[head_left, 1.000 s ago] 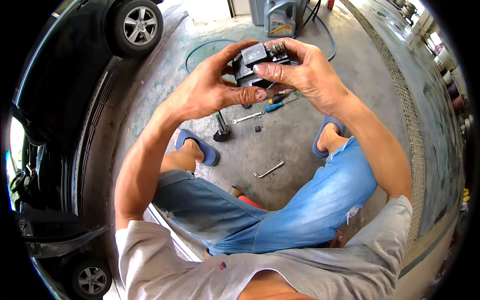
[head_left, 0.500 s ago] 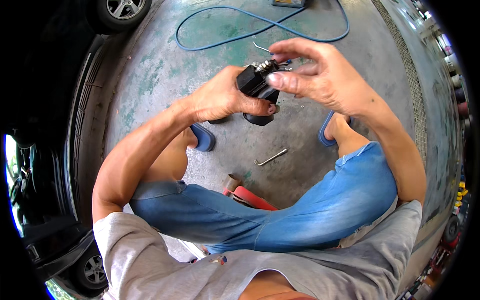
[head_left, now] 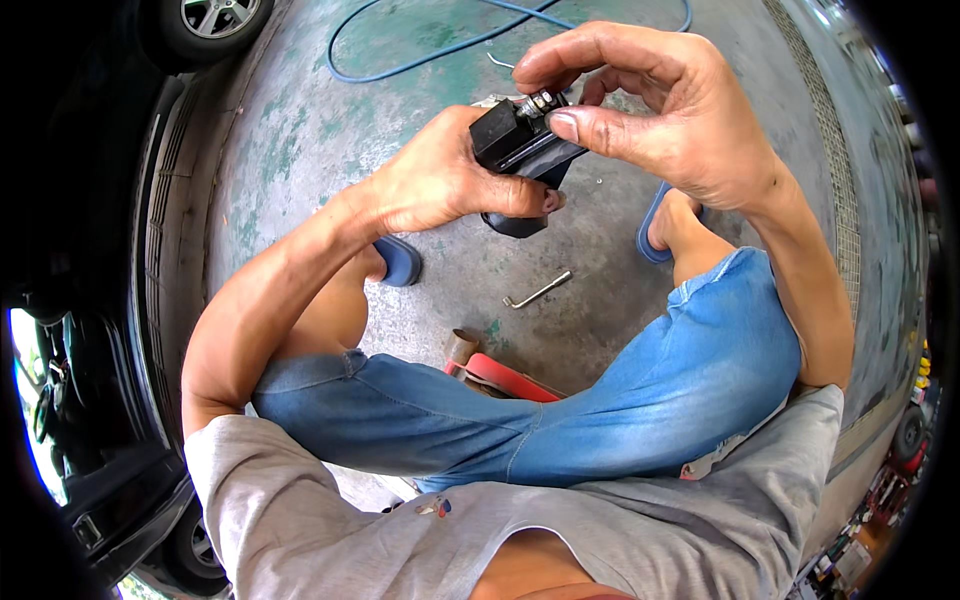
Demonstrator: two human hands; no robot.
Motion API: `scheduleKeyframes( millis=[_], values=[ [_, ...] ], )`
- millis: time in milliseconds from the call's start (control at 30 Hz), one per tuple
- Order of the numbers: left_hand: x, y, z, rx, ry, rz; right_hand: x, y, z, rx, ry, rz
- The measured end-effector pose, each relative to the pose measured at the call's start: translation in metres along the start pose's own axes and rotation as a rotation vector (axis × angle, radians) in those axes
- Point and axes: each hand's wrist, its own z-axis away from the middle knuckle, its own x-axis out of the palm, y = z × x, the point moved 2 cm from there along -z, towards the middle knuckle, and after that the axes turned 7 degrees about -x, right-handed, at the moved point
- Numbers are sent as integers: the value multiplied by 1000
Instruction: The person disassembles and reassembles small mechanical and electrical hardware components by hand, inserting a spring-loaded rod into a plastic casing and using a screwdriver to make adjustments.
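Observation:
In my left hand (head_left: 445, 170) is a black blocky part (head_left: 520, 150), gripped with the thumb across its near side and the fingers hidden behind it. The part is tilted, and a rounded black section (head_left: 515, 223) hangs below the thumb. From its upper end sticks a shiny metal threaded fitting (head_left: 540, 103). My right hand (head_left: 665, 110) comes from the right, with its thumb and index fingertips closed around that fitting. Its other fingers curl behind.
An L-shaped socket wrench (head_left: 538, 289) lies on the concrete floor between my sandalled feet. Closer in are a red object (head_left: 505, 378) and a brown cylinder (head_left: 462, 346). A blue hose (head_left: 400, 66) curves across the far floor. At left stands a black car (head_left: 75, 230).
My right thumb and index finger have come in from beside the black part to the metal fitting. Both hands and the part sit slightly higher in view.

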Motion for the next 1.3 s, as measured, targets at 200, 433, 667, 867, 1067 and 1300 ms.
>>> scheduleKeyframes(
  millis=[200,433,667,867,1067,1300],
  values=[
    [3,3,-4,54,69,-73,-1,-1,2,-67,52,-29],
    [2,6,-2,128,126,-109,1,2,1,-24,102,-83],
    [1,5,3,135,134,-144,1,-3,0,-4,123,-88],
    [-1,4,1,212,167,-183,1,-13,-1,-15,128,-96],
    [-1,5,1,207,175,-174,-2,-14,1,-55,139,-92],
    [-2,5,2,230,208,-196,-4,-19,3,-88,132,-36]
  ],
)
